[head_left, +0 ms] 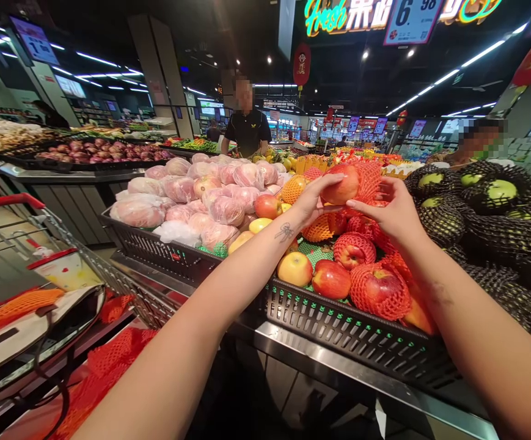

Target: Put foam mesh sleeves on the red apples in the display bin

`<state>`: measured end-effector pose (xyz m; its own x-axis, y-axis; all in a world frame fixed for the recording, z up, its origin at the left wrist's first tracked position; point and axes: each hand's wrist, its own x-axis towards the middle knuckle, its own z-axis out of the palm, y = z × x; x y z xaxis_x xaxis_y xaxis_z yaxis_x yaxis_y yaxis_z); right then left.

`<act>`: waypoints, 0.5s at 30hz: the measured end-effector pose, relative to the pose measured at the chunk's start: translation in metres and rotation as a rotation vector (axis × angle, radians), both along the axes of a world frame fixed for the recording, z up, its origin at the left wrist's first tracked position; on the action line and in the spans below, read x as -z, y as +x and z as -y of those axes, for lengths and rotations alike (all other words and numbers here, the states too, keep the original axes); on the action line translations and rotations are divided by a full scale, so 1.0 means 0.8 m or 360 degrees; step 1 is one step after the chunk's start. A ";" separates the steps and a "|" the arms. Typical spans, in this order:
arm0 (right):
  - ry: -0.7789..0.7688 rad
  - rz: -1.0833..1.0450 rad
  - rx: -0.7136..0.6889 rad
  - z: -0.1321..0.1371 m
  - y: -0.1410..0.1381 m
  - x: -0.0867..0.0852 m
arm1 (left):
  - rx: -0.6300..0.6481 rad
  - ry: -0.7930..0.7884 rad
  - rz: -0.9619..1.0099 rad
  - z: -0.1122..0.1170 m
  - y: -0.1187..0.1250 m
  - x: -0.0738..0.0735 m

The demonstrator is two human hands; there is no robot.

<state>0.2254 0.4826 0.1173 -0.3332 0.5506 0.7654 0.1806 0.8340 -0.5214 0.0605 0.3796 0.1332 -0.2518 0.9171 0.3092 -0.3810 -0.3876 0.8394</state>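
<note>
Both hands up, frame centre: I grip one apple with left hand fingers curled under it; right hand pinches its red net.

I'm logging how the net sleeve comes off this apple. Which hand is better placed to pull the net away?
The right hand, I'd judge: it lies against the red net sleeve on that side, while the left hand cups the apple from below, steadying it.
</note>
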 end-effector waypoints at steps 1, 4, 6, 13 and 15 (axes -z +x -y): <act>-0.0068 -0.0030 -0.0063 0.001 -0.002 -0.001 | -0.0008 -0.0015 -0.0015 0.000 0.001 -0.001; -0.0079 -0.0089 -0.0173 0.014 -0.002 -0.009 | -0.0037 -0.0038 -0.0090 0.001 0.002 -0.002; -0.0039 -0.0089 -0.0220 0.026 0.000 -0.017 | -0.0029 -0.0016 -0.0115 0.001 0.002 -0.001; -0.0220 -0.0104 -0.0320 0.037 0.003 -0.027 | -0.0040 0.0050 -0.0010 0.002 0.004 -0.002; -0.0188 -0.0101 -0.0294 0.035 0.002 -0.024 | -0.0027 0.0079 -0.0036 0.004 0.005 -0.004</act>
<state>0.2270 0.4544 0.1365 -0.3900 0.5716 0.7219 -0.0059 0.7824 -0.6227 0.0643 0.3764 0.1362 -0.2596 0.8962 0.3597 -0.3551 -0.4350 0.8274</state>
